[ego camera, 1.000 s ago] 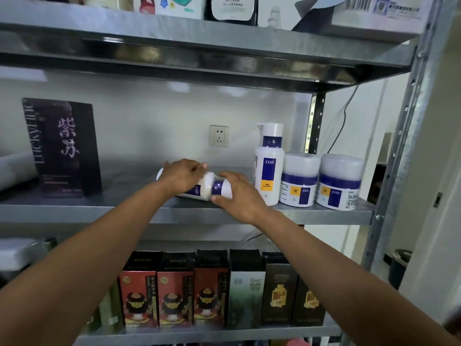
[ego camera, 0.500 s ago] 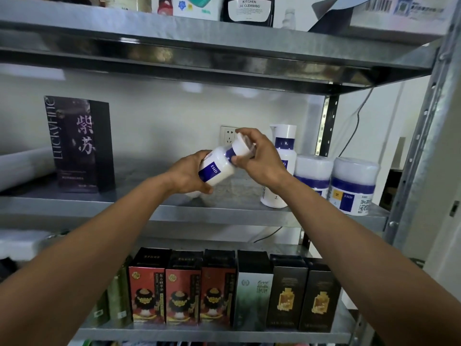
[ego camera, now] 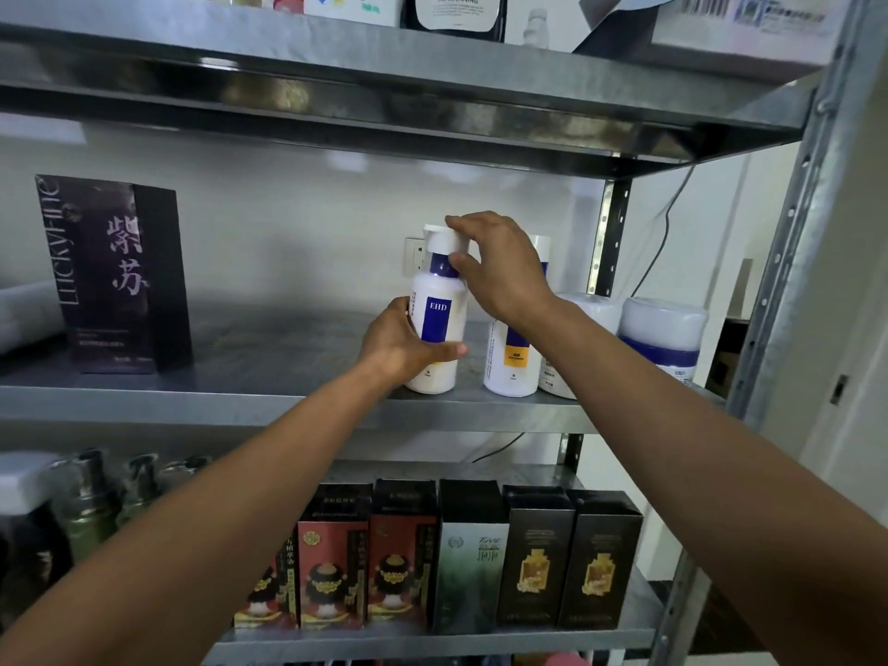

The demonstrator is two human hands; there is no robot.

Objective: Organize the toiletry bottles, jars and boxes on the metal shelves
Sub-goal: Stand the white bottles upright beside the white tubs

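– Grey metal fills most of it: a shelving rack (ego camera: 788, 262) with perforated uprights, standing against a white wall (ego camera: 288, 223).
– How many levels show?
– Three. The upper shelf (ego camera: 336, 55) carries packets and a dark bottle, cut off by the top of the view. The middle shelf (ego camera: 240, 406) is bare dull sheet across its centre. The lower shelf (ego camera: 432, 644) is packed along its front edge.
– What is biggest on the middle one?
– A tall dark purple box (ego camera: 115, 276), upright at the far left, well apart from everything else. At the far right stand two white jars (ego camera: 663, 334) with blue bands, side by side, the left one mostly hidden behind the right forearm.
– And below?
– A row of upright cartons touching one another: red boxes (ego camera: 365, 555), a green-and-white box (ego camera: 471, 560), then two black boxes (ego camera: 572, 555) with gold prints. Left of them are blurred green pump bottles (ego camera: 91, 502).
– Where is the bottle being handled?
– The white EHD pump bottle (ego camera: 439, 324) is upright near the front of the middle shelf, just beside a second white bottle (ego camera: 511, 362) on its right, which stands next to the jars. Whether its base fully rests on the shelf I cannot tell.
– The hands?
– The left hand (ego camera: 399, 346) wraps the bottle's lower body, thumb across the front. The right hand (ego camera: 499, 271) pinches the pump head from above.
– Anything smaller?
– A white wall socket (ego camera: 414, 257) behind the bottle, and a thin dark cable (ego camera: 658, 252) hanging down the wall to the right of the back upright.
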